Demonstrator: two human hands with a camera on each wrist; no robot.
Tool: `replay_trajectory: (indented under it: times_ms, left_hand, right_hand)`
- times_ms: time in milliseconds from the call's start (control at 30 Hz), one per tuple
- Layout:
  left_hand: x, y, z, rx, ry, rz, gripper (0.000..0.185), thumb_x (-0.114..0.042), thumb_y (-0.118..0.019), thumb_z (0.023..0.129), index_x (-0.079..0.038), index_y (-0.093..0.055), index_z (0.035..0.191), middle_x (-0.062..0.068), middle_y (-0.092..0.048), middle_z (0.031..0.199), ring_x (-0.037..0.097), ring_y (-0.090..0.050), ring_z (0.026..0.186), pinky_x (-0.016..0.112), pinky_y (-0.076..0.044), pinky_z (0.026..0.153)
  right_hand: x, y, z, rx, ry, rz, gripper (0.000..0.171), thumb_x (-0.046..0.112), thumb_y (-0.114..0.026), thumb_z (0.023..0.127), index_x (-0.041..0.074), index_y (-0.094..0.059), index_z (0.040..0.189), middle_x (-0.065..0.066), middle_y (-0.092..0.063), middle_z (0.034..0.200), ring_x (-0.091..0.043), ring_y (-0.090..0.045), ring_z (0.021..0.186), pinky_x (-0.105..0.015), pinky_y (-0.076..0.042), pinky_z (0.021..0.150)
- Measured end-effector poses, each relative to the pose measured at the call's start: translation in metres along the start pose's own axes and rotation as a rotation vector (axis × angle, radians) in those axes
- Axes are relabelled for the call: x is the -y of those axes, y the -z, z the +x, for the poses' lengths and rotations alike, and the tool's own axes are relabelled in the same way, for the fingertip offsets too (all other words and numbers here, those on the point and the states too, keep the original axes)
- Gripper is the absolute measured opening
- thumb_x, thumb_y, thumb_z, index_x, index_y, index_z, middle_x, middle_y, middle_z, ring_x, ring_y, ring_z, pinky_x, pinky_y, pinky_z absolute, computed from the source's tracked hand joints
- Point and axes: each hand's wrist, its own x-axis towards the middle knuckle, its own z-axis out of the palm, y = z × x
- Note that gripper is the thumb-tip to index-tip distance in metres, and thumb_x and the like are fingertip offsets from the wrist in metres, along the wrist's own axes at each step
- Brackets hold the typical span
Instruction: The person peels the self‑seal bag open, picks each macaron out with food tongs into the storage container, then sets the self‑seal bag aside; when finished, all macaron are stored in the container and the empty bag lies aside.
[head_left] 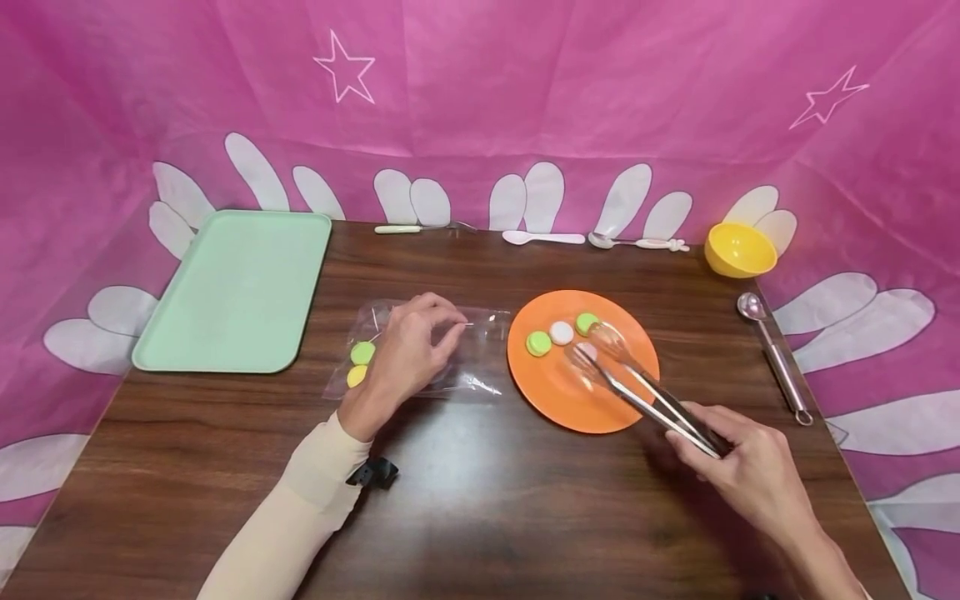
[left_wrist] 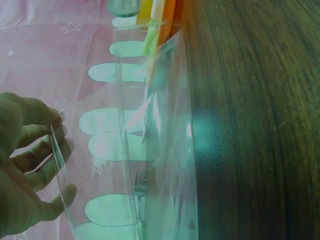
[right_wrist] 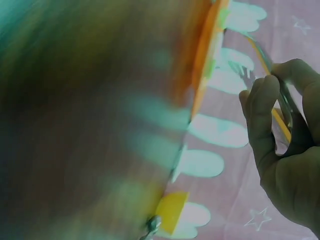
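Observation:
My left hand point(head_left: 408, 346) pinches the upper edge of a clear plastic bag point(head_left: 480, 358) that lies on the table. A green disc point(head_left: 362, 352) and a yellow disc point(head_left: 356, 376), macaron-like, show at the bag's left end. In the left wrist view the thumb and fingertips hold the bag's film point(left_wrist: 85, 150) raised. My right hand point(head_left: 750, 458) grips metal tongs point(head_left: 652, 400), whose tips are spread over an orange plate point(head_left: 547, 392). On the plate are green macarons point(head_left: 537, 343) and a white one point(head_left: 561, 333); a pale one point(head_left: 586, 352) sits by the tong tips.
A mint tray point(head_left: 232, 292) lies at the left. Along the back edge are a fork point(head_left: 401, 229), a white spoon point(head_left: 543, 238) and another spoon point(head_left: 637, 243). A yellow bowl point(head_left: 741, 250) and a metal scoop point(head_left: 776, 358) stand at the right.

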Motion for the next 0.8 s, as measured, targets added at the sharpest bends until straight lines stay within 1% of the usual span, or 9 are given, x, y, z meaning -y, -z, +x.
replay_trajectory:
  times_ms: [67, 200, 267, 333, 367, 467, 600, 700, 800]
  left_hand:
    - [0.0, 0.0, 0.0, 0.001, -0.006, -0.002, 0.009, -0.01, -0.078, 0.095, -0.005, -0.084, 0.1, 0.009, -0.079, 0.105, 0.03, -0.076, 0.103, 0.048, -0.059, 0.092]
    - [0.0, -0.002, 0.0, 0.009, -0.02, -0.011, 0.009, -0.009, -0.079, 0.095, -0.004, -0.084, 0.1, 0.01, -0.079, 0.104, 0.029, -0.076, 0.1, 0.046, -0.06, 0.09]
    - [0.0, -0.002, 0.0, 0.018, -0.023, -0.012, 0.009, -0.008, -0.078, 0.095, -0.004, -0.085, 0.101, 0.01, -0.079, 0.104, 0.029, -0.075, 0.098, 0.044, -0.061, 0.088]
    - [-0.001, -0.003, -0.001, 0.026, -0.025, -0.012, 0.009, -0.008, -0.078, 0.095, -0.004, -0.085, 0.1, 0.01, -0.079, 0.104, 0.029, -0.075, 0.098, 0.044, -0.061, 0.086]
    - [-0.001, -0.002, -0.001, 0.029, -0.027, -0.01, 0.009, -0.008, -0.078, 0.095, -0.004, -0.085, 0.101, 0.01, -0.079, 0.104, 0.029, -0.075, 0.098, 0.044, -0.061, 0.087]
    - [-0.001, -0.002, -0.001, 0.035, -0.038, -0.007, 0.01, -0.009, -0.077, 0.096, -0.004, -0.085, 0.101, 0.01, -0.079, 0.104, 0.03, -0.075, 0.1, 0.046, -0.06, 0.09]
    - [-0.003, 0.001, 0.001, 0.052, -0.035, -0.001, 0.011, -0.009, -0.077, 0.096, -0.005, -0.085, 0.102, 0.01, -0.078, 0.104, 0.029, -0.074, 0.101, 0.049, -0.058, 0.096]
    - [-0.005, 0.002, 0.0, 0.068, -0.019, 0.009, 0.012, -0.01, -0.077, 0.097, -0.006, -0.085, 0.104, 0.008, -0.078, 0.105, 0.028, -0.074, 0.102, 0.05, -0.057, 0.099]
    - [-0.007, 0.001, -0.002, 0.064, -0.014, 0.021, 0.012, -0.011, -0.078, 0.097, -0.006, -0.085, 0.105, 0.007, -0.078, 0.105, 0.028, -0.074, 0.1, 0.049, -0.058, 0.097]
  right_hand:
    - [0.011, -0.002, 0.004, 0.023, 0.035, 0.03, 0.044, -0.001, -0.093, 0.073, 0.012, -0.083, 0.115, 0.002, -0.077, 0.09, 0.01, -0.054, 0.065, -0.01, -0.043, 0.054]
    - [0.03, -0.014, 0.023, 0.079, 0.12, 0.048, 0.04, 0.001, -0.092, 0.075, 0.012, -0.083, 0.113, 0.002, -0.08, 0.095, 0.0, -0.063, 0.075, -0.007, -0.046, 0.067]
    - [0.037, -0.023, 0.035, 0.121, 0.155, 0.046, 0.036, 0.004, -0.092, 0.077, 0.012, -0.083, 0.112, 0.002, -0.081, 0.097, -0.004, -0.066, 0.078, -0.007, -0.047, 0.072]
    - [0.042, -0.032, 0.048, 0.191, 0.165, 0.052, 0.031, 0.008, -0.091, 0.081, 0.012, -0.083, 0.111, 0.002, -0.081, 0.097, -0.007, -0.067, 0.08, -0.01, -0.05, 0.073]
    - [0.044, -0.038, 0.054, 0.227, 0.163, 0.06, 0.028, 0.011, -0.09, 0.083, 0.012, -0.083, 0.111, 0.003, -0.08, 0.097, -0.007, -0.066, 0.08, -0.012, -0.05, 0.072]
    - [0.046, -0.053, 0.069, 0.335, 0.132, 0.104, 0.022, 0.015, -0.087, 0.089, 0.016, -0.083, 0.111, 0.009, -0.072, 0.084, -0.002, -0.058, 0.071, -0.018, -0.049, 0.061]
    - [0.049, -0.071, 0.087, 0.405, 0.118, 0.141, 0.021, 0.017, -0.086, 0.09, 0.019, -0.083, 0.111, 0.011, -0.062, 0.072, -0.003, -0.051, 0.064, -0.021, -0.041, 0.052]
    - [0.055, -0.084, 0.102, 0.436, 0.155, 0.137, 0.027, 0.019, -0.086, 0.091, 0.016, -0.083, 0.118, 0.008, -0.075, 0.084, -0.005, -0.057, 0.071, -0.021, -0.045, 0.058]
    - [0.065, -0.099, 0.119, 0.489, 0.208, 0.153, 0.032, 0.022, -0.085, 0.093, 0.014, -0.082, 0.123, 0.005, -0.08, 0.098, -0.008, -0.063, 0.08, -0.023, -0.054, 0.067]
